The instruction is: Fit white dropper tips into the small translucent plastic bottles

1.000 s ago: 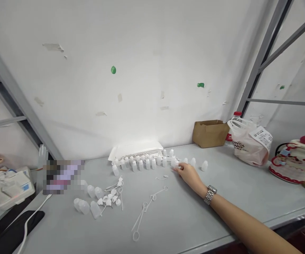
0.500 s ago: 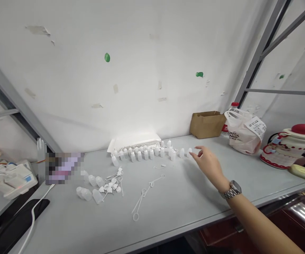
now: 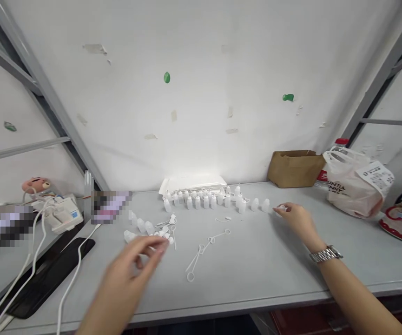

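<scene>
My left hand (image 3: 127, 270) is blurred over the left part of the desk. Its thumb and forefinger tips come close together beside a pile of small white plastic caps (image 3: 166, 232); whether they grip one is unclear. Several squat translucent bottles (image 3: 149, 227) lie left of the pile, partly hidden by this hand. My right hand (image 3: 298, 223), with a metal-band watch on its wrist, has its fingertips pinched low over the desk. Something small and whitish shows between them, too unclear to name. Just left of it stands an uncapped bottle (image 3: 265, 205). A row of capped dropper bottles (image 3: 206, 202) stretches further left.
Linked white plastic rings with strips (image 3: 201, 249) lie mid-desk. A white tray (image 3: 194, 184) stands against the wall behind the bottles. At the right are a brown cardboard box (image 3: 294, 170) and a plastic bag (image 3: 356, 186). Cables (image 3: 78, 260) run along the left.
My left hand has come into view over the caps. My right hand has shifted away to the right of the uncapped bottles, its fingertips now closer together. The camera view has turned left.
</scene>
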A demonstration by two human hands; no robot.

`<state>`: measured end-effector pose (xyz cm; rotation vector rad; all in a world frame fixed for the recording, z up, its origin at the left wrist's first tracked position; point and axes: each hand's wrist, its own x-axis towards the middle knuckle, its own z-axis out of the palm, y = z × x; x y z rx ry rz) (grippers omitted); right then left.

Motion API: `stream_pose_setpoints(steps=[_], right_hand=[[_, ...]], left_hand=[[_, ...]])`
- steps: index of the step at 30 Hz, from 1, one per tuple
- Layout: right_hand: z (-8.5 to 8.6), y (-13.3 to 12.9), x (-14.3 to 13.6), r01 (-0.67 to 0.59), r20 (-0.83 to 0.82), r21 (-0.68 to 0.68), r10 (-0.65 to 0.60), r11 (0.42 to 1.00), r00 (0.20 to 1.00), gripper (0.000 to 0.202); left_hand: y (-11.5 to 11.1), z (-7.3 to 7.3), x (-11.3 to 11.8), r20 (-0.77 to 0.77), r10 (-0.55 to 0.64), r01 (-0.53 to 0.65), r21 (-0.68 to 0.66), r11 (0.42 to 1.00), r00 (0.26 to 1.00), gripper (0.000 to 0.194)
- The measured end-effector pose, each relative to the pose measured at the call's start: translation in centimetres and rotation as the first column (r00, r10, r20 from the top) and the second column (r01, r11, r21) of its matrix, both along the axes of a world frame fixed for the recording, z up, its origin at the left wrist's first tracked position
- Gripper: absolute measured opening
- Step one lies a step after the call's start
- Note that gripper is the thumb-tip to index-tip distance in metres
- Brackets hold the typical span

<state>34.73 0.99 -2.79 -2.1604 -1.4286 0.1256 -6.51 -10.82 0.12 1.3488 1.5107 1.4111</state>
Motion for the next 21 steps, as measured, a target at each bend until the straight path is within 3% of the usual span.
stream_pose_setpoints(steps=[1, 3, 6, 10, 15, 21], right_hand=[[0.0, 0.0, 0.0, -0.009, -0.006, -0.006, 0.009, 1.000, 1.000, 0.029], [0.0, -0.1, 0.0, -0.014, -0.011, -0.017, 0.014, 1.000, 1.000, 0.026], [0.7, -0.7, -0.2, -0.001, 0.001, -0.028, 0.001, 1.000, 1.000, 0.025], [3.1, -2.4, -2.1, -0.031, -0.012, 0.110, 0.032, 0.994, 0.999, 0.029], [5.6, -5.4, -7.6, -0.286, -0.209, 0.283, 0.350, 0.915, 0.913, 0.038], [3.9, -7.2, -13.6, -0.540, -0.344, 0.287, 0.612, 0.791, 0.712, 0.031]], left_hand=[[1.1, 0.4, 0.9, -0.149, -0.064, 0.061, -0.028, 0.998, 0.987, 0.019], [2.6, 0.4, 2.8, -0.408, -0.193, 0.147, -0.141, 0.979, 0.892, 0.019], [3.2, -0.5, 5.2, -0.555, -0.284, 0.124, -0.308, 0.943, 0.782, 0.025], [2.9, -1.4, 6.5, -0.641, -0.332, 0.118, -0.354, 0.928, 0.692, 0.021], [3.9, -2.2, 5.9, -0.647, -0.259, 0.121, -0.251, 0.960, 0.717, 0.012], [4.6, -2.9, 4.9, -0.584, -0.175, 0.100, -0.158, 0.982, 0.793, 0.014]])
